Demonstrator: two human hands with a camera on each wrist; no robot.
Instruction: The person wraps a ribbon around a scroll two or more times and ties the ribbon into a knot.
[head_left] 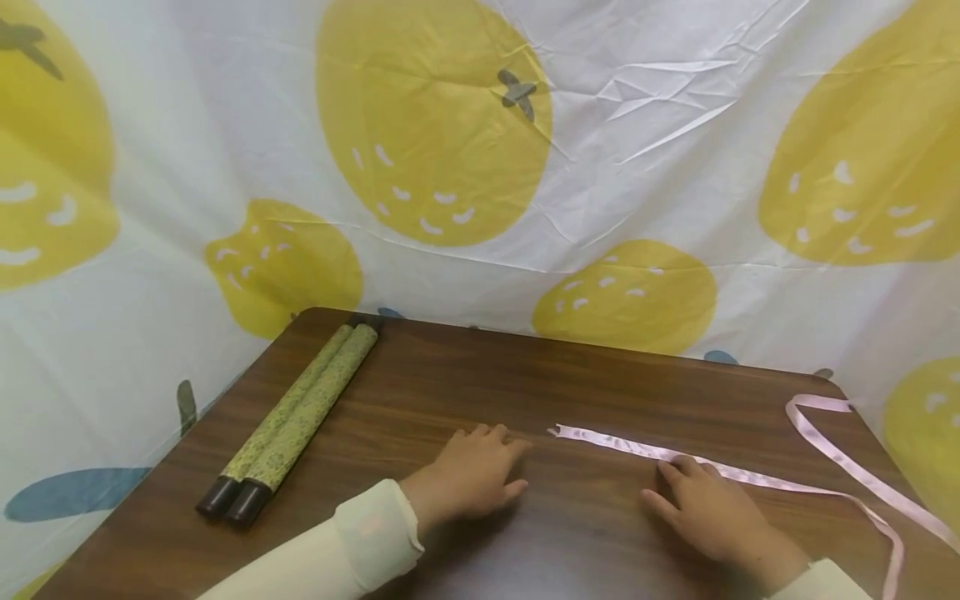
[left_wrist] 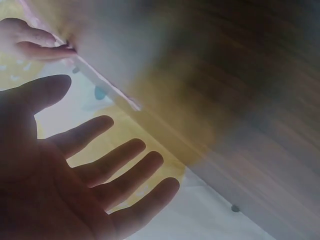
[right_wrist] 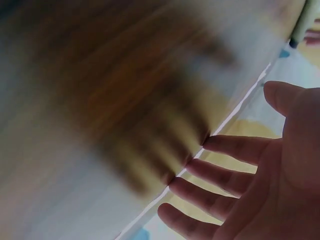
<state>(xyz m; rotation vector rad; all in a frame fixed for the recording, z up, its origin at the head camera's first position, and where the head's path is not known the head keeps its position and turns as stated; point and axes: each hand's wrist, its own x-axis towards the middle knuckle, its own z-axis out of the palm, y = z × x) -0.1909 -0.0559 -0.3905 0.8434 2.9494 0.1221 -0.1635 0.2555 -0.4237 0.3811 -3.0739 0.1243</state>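
A pink satin ribbon [head_left: 622,446] lies across the right half of the brown table, its frayed end toward the middle. My right hand [head_left: 708,508] is palm down over it, fingertips touching the strip. In the right wrist view the fingers [right_wrist: 230,150] are spread and gently bent, with the tips along the ribbon [right_wrist: 240,107]. To the left of the frayed end, my left hand [head_left: 476,471] hovers low with nothing in it. Its fingers [left_wrist: 125,160] are spread apart in the left wrist view, and the thumb stands out to the side.
Two yellow-green patterned rolls [head_left: 307,408] with black ends lie side by side along the left of the wooden table [head_left: 450,375]. The ribbon's far part loops back at the right edge. A white curtain [head_left: 637,108] printed with lemons hangs behind the table.
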